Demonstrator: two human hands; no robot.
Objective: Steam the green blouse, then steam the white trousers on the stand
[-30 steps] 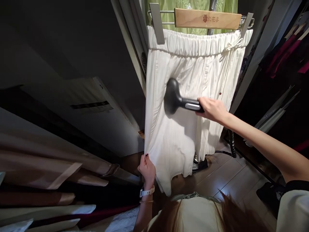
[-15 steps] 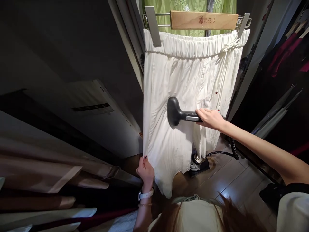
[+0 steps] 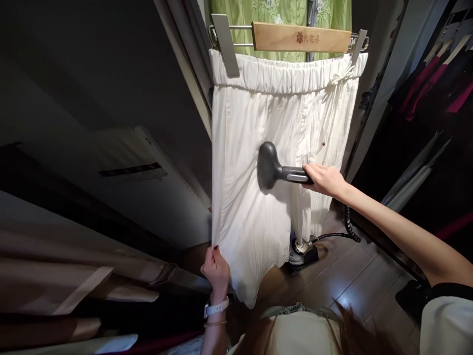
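Note:
White trousers (image 3: 236,128) with a gathered waistband hang from a wooden clip hanger (image 3: 273,37). My right hand (image 3: 325,178) is wrapped round the handle of a black garment steamer head (image 3: 269,166), whose face lies against the trouser leg at about mid-height. Low on the left edge, my left hand (image 3: 216,268) pinches the fabric and draws it taut, so creases fan out between it and the steamer. A drawstring with a small red bead (image 3: 323,144) hangs at the right of the waistband.
Behind the trousers hangs a green embroidered garment (image 3: 240,10). The steamer's base (image 3: 301,259) and black hose (image 3: 349,222) are on the wooden floor (image 3: 351,276). Clothes hang on the left (image 3: 74,281) and on a right-hand rack (image 3: 424,88).
The view has shifted slightly, moving the trousers and hanger left in the picture. The steamer head has moved a little up and right on the fabric. Both hands keep their holds.

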